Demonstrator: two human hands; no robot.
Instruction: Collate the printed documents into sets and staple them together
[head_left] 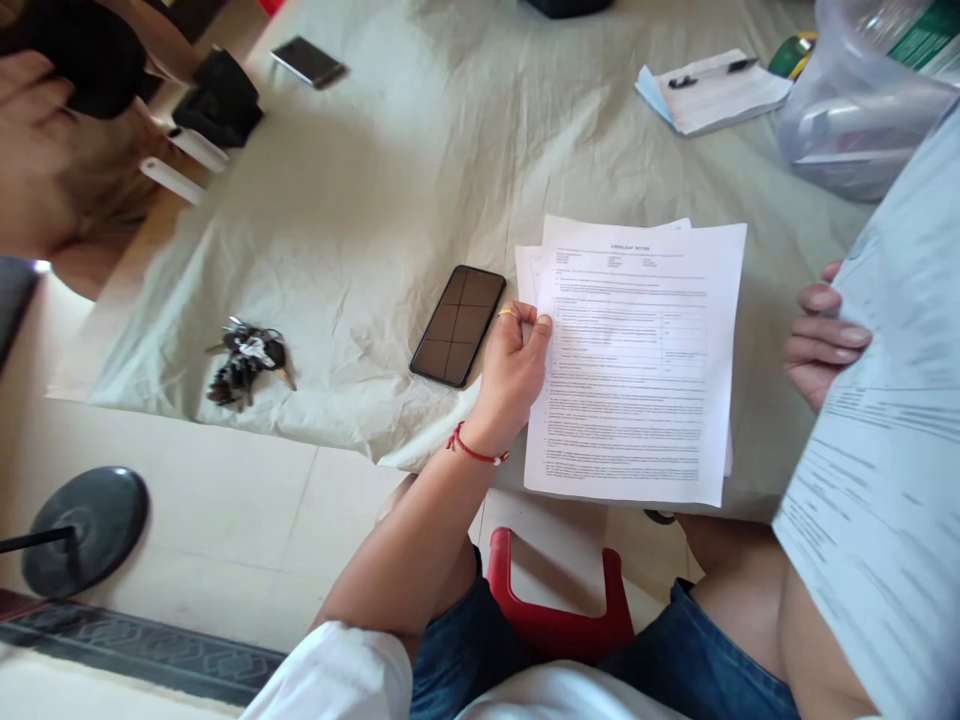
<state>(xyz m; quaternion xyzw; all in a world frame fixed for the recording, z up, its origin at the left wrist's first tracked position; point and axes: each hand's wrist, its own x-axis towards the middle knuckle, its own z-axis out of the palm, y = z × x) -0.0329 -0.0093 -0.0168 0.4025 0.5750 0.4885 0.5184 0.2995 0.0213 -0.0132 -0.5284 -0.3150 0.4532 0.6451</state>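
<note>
My left hand (517,350) pinches the left edge of a printed sheet (630,400) between thumb and fingers. That page lies over another sheet (528,272), whose edges stick out at the top and left. My right hand (823,335) has its fingers curled round the edge of a second printed page (892,430). This page is raised and tilted close to the camera, hiding my right forearm; its print is blurred. Just left of my left hand, a dark smartphone (457,326) lies flat on the cloth-covered table (360,230).
A bunch of keys (249,362) rests near the table's front left. Further back are another phone (308,62), a notepad (720,98) with a pen, and a plastic bag (847,130). Another person's hand (34,140) is at the far left. A red stool (559,625) stands below.
</note>
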